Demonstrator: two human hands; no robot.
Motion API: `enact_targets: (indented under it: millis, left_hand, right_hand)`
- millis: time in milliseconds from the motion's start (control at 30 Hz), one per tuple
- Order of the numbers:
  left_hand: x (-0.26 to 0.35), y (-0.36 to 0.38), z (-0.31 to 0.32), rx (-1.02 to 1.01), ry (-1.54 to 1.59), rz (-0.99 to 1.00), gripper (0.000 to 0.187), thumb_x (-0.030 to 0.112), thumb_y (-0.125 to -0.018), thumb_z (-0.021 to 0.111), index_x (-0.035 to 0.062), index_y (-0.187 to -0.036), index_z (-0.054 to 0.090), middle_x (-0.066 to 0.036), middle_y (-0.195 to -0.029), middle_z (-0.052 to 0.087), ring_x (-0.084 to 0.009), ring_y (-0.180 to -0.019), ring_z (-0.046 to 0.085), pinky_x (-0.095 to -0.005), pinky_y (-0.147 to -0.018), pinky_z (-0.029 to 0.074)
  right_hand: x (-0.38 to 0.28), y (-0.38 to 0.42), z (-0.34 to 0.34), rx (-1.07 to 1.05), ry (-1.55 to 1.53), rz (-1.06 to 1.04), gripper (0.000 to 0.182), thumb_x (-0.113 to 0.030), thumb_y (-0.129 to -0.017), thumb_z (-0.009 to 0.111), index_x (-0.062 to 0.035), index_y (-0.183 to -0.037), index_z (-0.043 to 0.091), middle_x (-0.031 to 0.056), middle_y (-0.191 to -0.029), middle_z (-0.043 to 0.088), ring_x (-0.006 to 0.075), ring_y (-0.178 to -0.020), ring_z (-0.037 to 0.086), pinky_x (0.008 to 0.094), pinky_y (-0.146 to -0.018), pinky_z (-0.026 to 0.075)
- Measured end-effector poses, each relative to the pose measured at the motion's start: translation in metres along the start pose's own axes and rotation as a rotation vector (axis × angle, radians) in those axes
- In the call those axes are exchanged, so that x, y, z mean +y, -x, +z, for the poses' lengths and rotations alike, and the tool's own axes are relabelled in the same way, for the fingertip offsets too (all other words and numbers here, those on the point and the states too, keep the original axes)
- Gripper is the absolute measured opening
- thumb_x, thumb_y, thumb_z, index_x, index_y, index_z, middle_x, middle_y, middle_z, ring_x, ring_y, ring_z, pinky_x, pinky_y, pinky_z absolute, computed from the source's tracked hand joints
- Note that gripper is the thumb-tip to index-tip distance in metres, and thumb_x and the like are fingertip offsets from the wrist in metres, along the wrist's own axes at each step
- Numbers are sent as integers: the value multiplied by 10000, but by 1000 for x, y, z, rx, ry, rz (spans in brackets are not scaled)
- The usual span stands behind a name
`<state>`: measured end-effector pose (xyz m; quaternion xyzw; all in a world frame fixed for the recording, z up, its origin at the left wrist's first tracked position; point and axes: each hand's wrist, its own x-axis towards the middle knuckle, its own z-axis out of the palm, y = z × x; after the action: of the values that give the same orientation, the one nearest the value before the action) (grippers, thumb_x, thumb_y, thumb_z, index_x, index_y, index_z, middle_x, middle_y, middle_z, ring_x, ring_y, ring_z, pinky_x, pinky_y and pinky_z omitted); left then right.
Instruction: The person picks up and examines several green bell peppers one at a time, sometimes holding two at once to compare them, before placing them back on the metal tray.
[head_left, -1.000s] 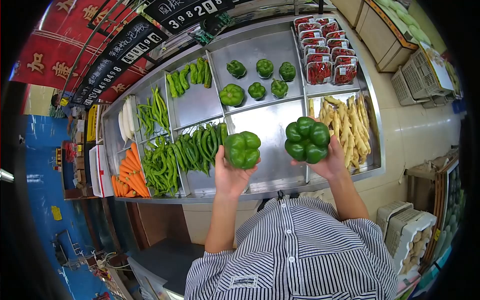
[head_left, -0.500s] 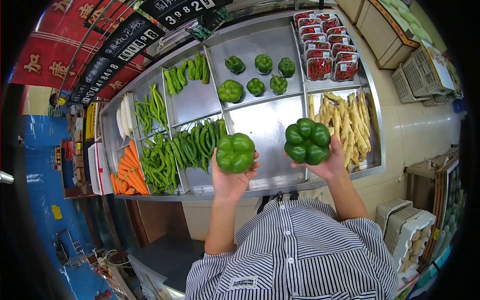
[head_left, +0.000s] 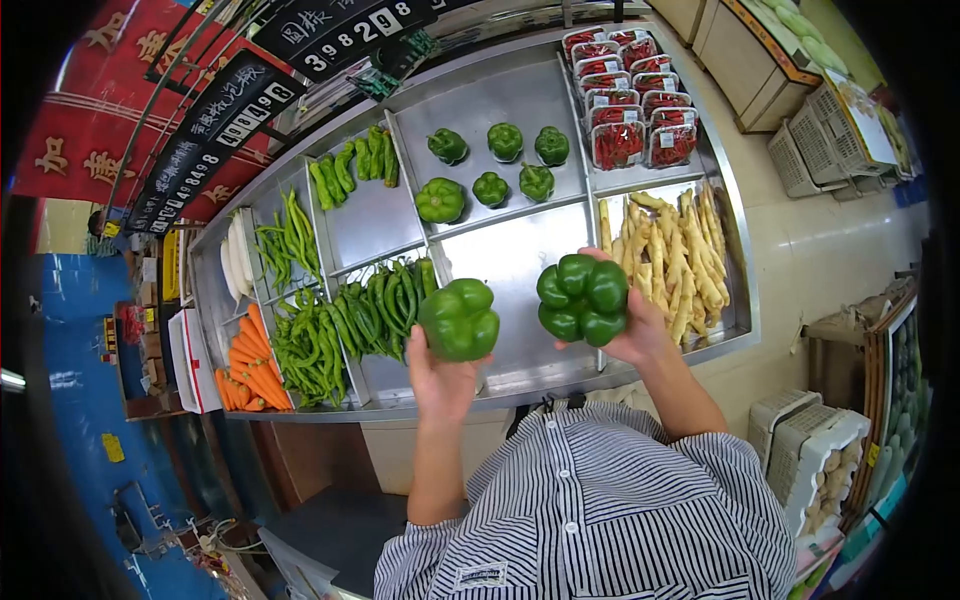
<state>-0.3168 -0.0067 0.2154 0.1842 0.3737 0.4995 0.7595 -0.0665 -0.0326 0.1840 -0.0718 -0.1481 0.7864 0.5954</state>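
My left hand [head_left: 440,385] grips a lighter green bell pepper [head_left: 461,320], with the thumb at its left side and part of the fingers hidden beneath it. A darker green bell pepper [head_left: 583,299] rests in my right hand [head_left: 640,335], its lobed end turned up toward me. Both peppers are held apart over the near part of a metal display tray [head_left: 530,245]. Several smaller green bell peppers [head_left: 504,142] sit in the compartment behind them. Long green chili peppers [head_left: 385,305] lie left of my left hand, and ginger [head_left: 670,265] lies right of my right hand.
Wrapped packs of red chilies [head_left: 617,145] are stacked at the tray's back right. Carrots [head_left: 255,370] and white radishes [head_left: 238,258] fill the left end. Price boards [head_left: 215,140] hang behind. Crates [head_left: 830,140] stand on the floor to the right.
Both hands, still holding their bell peppers, have shifted slightly. The right pepper has moved a little left and down in view, nearer the left one. The whole view has tilted slightly.
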Motion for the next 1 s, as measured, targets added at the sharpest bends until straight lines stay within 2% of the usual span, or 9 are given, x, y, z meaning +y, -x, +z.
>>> enact_targets:
  millis: [67, 133, 267, 367, 467, 567, 667, 767, 1000]
  left_hand:
    - [1, -2, -1, -80, -101, 51, 535, 465, -1004, 322, 73, -1331, 482, -133, -1217, 606, -259, -1048, 622, -408, -736, 551]
    - [0, -4, -2, -116, -88, 56, 542, 462, -1007, 323, 66, -1354, 451, -133, -1237, 592, -274, -1076, 611, -418, -756, 553]
    - [-1, -6, -2, -124, -88, 91, 563, 438, -1008, 358, 54, -1420, 353, -132, -1329, 520, -292, -1166, 560, -429, -850, 536]
    - [-7, -7, 19, 32, -198, 272, 587, 429, -976, 471, 49, -1411, 364, -162, -1335, 504, -305, -1180, 545, -434, -905, 526]
    - [-9, -6, 27, 0, -420, 442, 708, 344, -908, 643, 36, -1442, 295, -150, -1354, 467, -280, -1230, 501, -451, -996, 459]
    - [-14, -4, 30, -8, -531, 493, 860, 209, -813, 773, 1, -1461, 248, -140, -1353, 451, -242, -1210, 491, -387, -1025, 407]
    - [-17, -3, 42, -5, -627, 512, 875, 223, -800, 784, -17, -1454, 253, -153, -1337, 460, -241, -1202, 492, -368, -1019, 402]
    - [-16, -9, 41, -26, -650, 515, 875, 215, -791, 790, -22, -1449, 264, -157, -1314, 474, -249, -1193, 497, -372, -1018, 403]
    - [-20, -15, 44, -30, -676, 503, 860, 171, -770, 804, -23, -1433, 292, -154, -1309, 482, -255, -1184, 510, -386, -1005, 429]
  right_hand:
    - [2, -4, 1, 15, 70, -22, 870, -450, -797, 733, -166, -1461, 249, 154, -1405, 396, 384, -1276, 448, 636, -894, 488]
    - [1, -5, 0, 30, 123, -34, 877, -443, -785, 748, -162, -1453, 254, 149, -1396, 407, 364, -1275, 454, 635, -902, 486]
    - [-4, -10, 3, 49, 124, -13, 955, -427, -732, 807, -145, -1449, 243, 141, -1369, 427, 345, -1266, 465, 559, -968, 482]
    - [-3, -13, -3, 89, 141, -80, 943, -378, -734, 823, -115, -1436, 252, 124, -1366, 416, 275, -1252, 469, 426, -1024, 430]
    - [-3, -15, -4, 174, 419, -171, 969, -329, -705, 857, -99, -1438, 266, 120, -1379, 403, 247, -1255, 457, 373, -1034, 402]
    - [-2, -18, -5, 133, 753, -315, 966, -245, -674, 883, -86, -1428, 301, 127, -1397, 389, 238, -1275, 429, 360, -1054, 370]
    - [0, -20, -10, 111, 754, -369, 947, -186, -654, 889, -84, -1416, 336, 130, -1400, 385, 242, -1297, 402, 366, -1081, 337]
    - [0, -20, -15, 107, 715, -410, 935, -186, -657, 885, -79, -1411, 344, 148, -1408, 368, 258, -1315, 379, 373, -1089, 325]
    - [5, -20, -25, 125, 804, -547, 930, -169, -642, 890, -83, -1397, 355, 193, -1424, 332, 299, -1322, 381, 391, -1081, 346]
